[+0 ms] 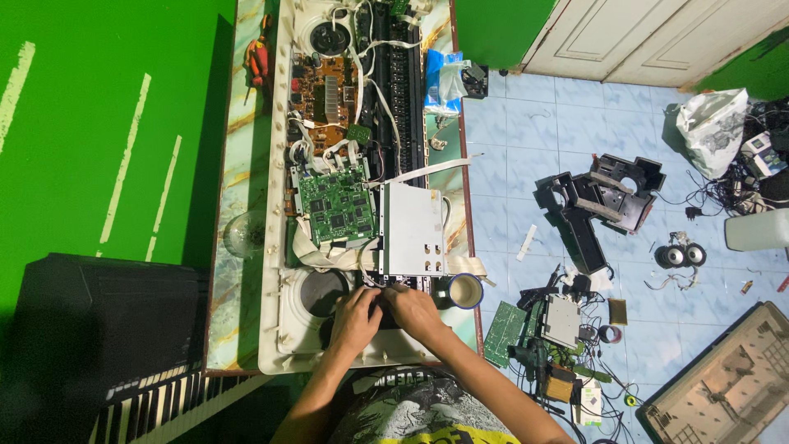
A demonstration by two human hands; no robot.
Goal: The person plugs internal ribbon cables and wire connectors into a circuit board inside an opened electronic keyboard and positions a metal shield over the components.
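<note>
Both hands' grip (385, 311) beside blue packet (444, 80)

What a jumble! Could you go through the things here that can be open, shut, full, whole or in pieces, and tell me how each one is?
Keyboard casing: opened, insides bare.
Green circuit board: uncovered, lying flat.
Metal plate: lying flat over the casing.
Mug: upright; contents unclear.
Left hand: resting on a dark part.
Right hand: touching the same part.
Black housing: loose on the floor.

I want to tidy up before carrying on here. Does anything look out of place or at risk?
Yes. A mug stands right beside the opened keyboard case, close to the right hand and the bare green circuit board. On the tiled floor, loose boards, speakers and cables lie scattered.
</note>
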